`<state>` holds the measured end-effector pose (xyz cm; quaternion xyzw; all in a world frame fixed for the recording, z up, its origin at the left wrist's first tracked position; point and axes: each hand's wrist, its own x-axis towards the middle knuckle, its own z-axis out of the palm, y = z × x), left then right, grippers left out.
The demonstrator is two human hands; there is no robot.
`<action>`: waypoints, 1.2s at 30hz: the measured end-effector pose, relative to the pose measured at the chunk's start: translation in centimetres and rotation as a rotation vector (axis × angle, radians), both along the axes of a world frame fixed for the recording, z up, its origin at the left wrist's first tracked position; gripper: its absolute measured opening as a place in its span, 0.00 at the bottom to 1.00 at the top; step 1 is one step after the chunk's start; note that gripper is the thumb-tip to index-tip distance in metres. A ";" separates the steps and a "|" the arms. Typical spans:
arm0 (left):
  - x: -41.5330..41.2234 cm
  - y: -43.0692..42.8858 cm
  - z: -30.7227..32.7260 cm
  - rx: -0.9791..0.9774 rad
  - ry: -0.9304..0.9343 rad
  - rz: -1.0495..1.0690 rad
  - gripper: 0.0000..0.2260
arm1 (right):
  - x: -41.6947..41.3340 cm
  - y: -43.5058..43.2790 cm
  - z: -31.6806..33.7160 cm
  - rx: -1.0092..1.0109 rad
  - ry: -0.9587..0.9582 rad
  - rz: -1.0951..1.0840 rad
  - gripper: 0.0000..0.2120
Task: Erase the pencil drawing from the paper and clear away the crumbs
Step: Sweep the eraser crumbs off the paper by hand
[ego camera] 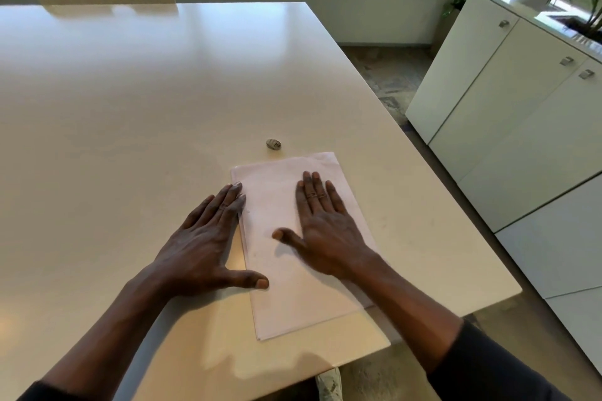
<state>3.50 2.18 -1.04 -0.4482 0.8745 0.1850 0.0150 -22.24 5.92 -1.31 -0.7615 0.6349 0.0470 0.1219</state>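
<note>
Paper (293, 303) lies near the table's (130, 107) front corner, pressed flat by both hands, apparently to stop it sliding. The left hand (202, 244) straddles its left edge, thumb on the sheet; the right hand (325, 228) rests on top. Both have fingers straight, gripping nothing. A worn eraser (273, 144) sits just beyond the far edge, untouched.

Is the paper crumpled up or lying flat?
Lying flat. The paper is spread on the table, with the right hand flat on it and the left hand at its edge.
</note>
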 end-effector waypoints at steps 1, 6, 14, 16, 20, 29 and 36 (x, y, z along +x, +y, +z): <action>0.0 0.0 0.0 -0.004 0.000 0.001 0.69 | -0.7 0.0 0.2 0.000 -0.007 -0.006 0.59; 0.0 0.1 0.1 -0.029 -0.001 0.006 0.68 | -0.5 3.6 1.2 -0.005 -0.021 0.317 0.54; -0.1 0.0 0.3 0.005 -0.012 0.001 0.69 | -2.4 2.4 0.4 -0.017 0.052 0.307 0.55; -0.1 0.0 0.4 0.012 -0.009 0.006 0.69 | -4.1 1.2 0.6 -0.018 0.082 0.243 0.56; -0.2 0.0 0.4 0.016 -0.020 0.009 0.69 | -5.3 1.5 1.7 -0.029 0.062 0.305 0.57; -0.2 0.1 0.3 0.004 -0.018 0.003 0.68 | -4.4 4.1 0.7 -0.047 -0.006 0.578 0.58; -0.2 0.3 0.7 -0.015 -0.003 0.008 0.67 | -6.3 1.1 1.7 -0.052 0.063 0.450 0.59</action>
